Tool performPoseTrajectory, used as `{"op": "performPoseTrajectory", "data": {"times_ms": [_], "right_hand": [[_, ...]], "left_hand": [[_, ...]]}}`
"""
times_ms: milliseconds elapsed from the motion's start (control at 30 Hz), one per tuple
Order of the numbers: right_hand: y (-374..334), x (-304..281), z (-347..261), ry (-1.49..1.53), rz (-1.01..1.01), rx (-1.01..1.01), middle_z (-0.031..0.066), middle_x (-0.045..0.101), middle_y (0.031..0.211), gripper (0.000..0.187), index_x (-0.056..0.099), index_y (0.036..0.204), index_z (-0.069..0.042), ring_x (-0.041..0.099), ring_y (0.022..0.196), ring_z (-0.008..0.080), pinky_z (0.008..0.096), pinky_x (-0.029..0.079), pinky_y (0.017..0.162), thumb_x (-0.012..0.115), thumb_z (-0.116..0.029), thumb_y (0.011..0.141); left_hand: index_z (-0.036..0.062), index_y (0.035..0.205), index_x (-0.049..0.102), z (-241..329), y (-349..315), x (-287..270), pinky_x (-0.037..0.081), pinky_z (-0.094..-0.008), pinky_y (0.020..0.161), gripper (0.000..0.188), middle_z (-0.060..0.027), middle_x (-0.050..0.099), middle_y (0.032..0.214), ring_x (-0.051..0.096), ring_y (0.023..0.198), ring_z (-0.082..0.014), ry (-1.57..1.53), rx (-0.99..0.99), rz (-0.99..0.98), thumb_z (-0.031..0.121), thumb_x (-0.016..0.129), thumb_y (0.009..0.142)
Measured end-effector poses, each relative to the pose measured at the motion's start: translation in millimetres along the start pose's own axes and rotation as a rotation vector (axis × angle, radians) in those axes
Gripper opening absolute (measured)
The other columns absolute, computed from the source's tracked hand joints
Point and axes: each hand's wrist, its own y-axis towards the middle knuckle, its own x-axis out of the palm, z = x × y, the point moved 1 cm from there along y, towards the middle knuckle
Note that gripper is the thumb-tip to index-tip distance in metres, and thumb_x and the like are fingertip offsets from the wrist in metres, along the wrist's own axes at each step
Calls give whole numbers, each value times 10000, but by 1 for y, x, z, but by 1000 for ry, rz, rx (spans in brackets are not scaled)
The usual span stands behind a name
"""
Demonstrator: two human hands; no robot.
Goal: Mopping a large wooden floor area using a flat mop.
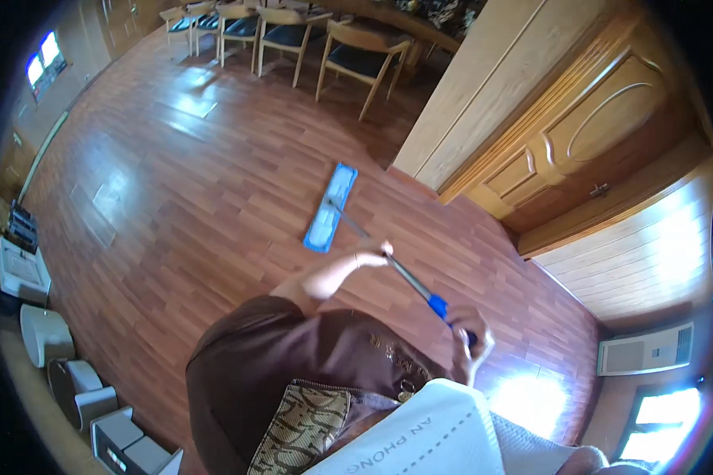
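Closest in, a white printed piece (412,435) spreads across the bottom, over a brown shirt (285,356) with a snakeskin-patterned panel (305,419) on its front. And here's the right hand (471,336), closed around the upper end of the mop (412,280), its fingers curled about the grip, just beyond a bright blue collar (436,305). The left hand (376,256) reaches in lower down, wrapped about the metal pole with little gap showing, a thin band (356,260) at its wrist.

Follow the pole down and there it is: the flat blue mop head (323,226), lying on the wooden floor (238,214), well in from the floor's left edge and nearer its right side, set slantwise, pale in the middle with a deeper blue fringe all round.

Out to the right, a white boxy unit (646,350) stands by the floor's edge, near a glaring window (661,419). Along the left edge runs a row of white fixtures (47,336), some rounded, some square. Farther up the right side, a carved wooden door (578,142) sits in its frame. And right at the far edge, wooden chairs (364,59) with dark seats line up beside a long table (408,28).
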Motion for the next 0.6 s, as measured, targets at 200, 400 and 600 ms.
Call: {"op": "performPoseTrajectory", "data": {"times_ms": [200,400,600], "right_hand": [[28,45,40,155,-311,5,146,669,898,146,591,821,-35,640,952,313,414,491,832,708,-121,835],[34,90,51,338,-549,122,118,682,914,83,642,810,-30,620,1030,313,438,470,902,714,-72,806],[34,124,47,404,-767,96,95,674,882,95,644,779,-26,619,1018,293,425,466,908,737,-40,772]], "left_hand": [[99,613,498,-51,-33,-85,414,-418,559,229,-127,541,655,564,644,-315,28,-191,85,193,678,717],[62,635,494,-54,-132,-121,376,-382,543,213,-135,540,636,531,599,-291,28,-550,327,113,695,684],[51,674,440,-37,-208,-145,409,-376,588,329,-124,442,612,444,588,-246,91,-748,510,173,720,796]]}}
